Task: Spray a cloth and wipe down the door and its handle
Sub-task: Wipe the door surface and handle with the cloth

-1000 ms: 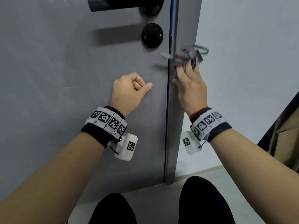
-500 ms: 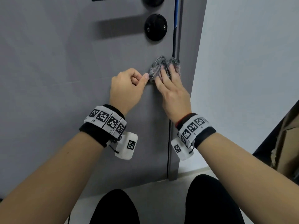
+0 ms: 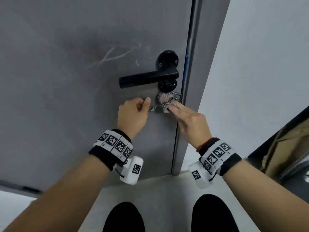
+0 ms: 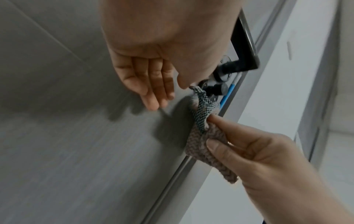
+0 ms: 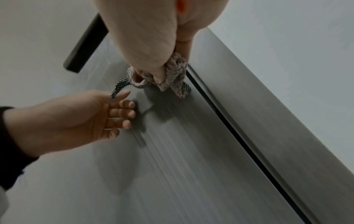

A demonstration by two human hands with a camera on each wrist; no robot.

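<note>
The grey door (image 3: 66, 97) fills the head view, with its black lever handle (image 3: 148, 79) above a round black lock plate (image 3: 167, 85). Just under that plate my right hand (image 3: 189, 121) pinches the checked grey cloth (image 3: 164, 102) between thumb and fingers and holds it against the door near its edge. The left wrist view shows the same cloth (image 4: 203, 139) in my right hand (image 4: 268, 159). My left hand (image 3: 133, 114) is beside it with loosely curled fingers. Its thumb tip touches the cloth's loose end; no pinch shows. In the right wrist view, cloth (image 5: 176, 72) and left hand (image 5: 76, 115) lie close.
Pale scratch marks (image 3: 113, 56) cross the door above the handle. The door's edge (image 3: 187, 97) meets a white wall (image 3: 259, 64) on the right. Brown cardboard (image 3: 284, 148) leans at the far right. Light floor (image 3: 167, 190) and my dark knees (image 3: 123, 218) are below.
My right hand brought the cloth from the door's edge onto the door face and up under the lock plate. My left hand rose alongside it. The handle has come fully into view.
</note>
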